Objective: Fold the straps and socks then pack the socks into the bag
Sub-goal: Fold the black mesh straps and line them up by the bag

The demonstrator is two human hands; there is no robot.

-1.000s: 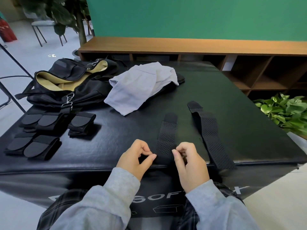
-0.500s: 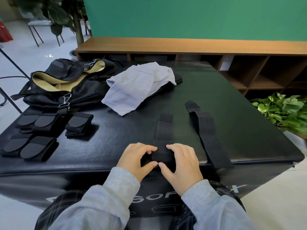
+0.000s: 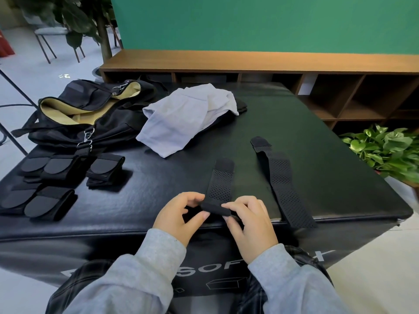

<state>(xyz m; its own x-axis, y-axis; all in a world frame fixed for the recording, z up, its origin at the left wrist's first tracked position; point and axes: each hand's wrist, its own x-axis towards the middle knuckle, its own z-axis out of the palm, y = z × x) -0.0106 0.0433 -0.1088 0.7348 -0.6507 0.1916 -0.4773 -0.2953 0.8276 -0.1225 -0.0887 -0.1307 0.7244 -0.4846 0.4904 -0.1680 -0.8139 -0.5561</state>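
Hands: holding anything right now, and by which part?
Both the left hand and right hand pinch the near end of the perforated black strap, which is folded up off the black mat.

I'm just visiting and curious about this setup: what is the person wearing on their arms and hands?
The left hand and right hand are bare: no gloves, and no rings or watch that I can see. Both arms are covered by long light grey sleeves of soft knit fabric with ribbed cuffs ending at the wrists. A dark plaid garment shows beneath the arms at the bottom of the view.
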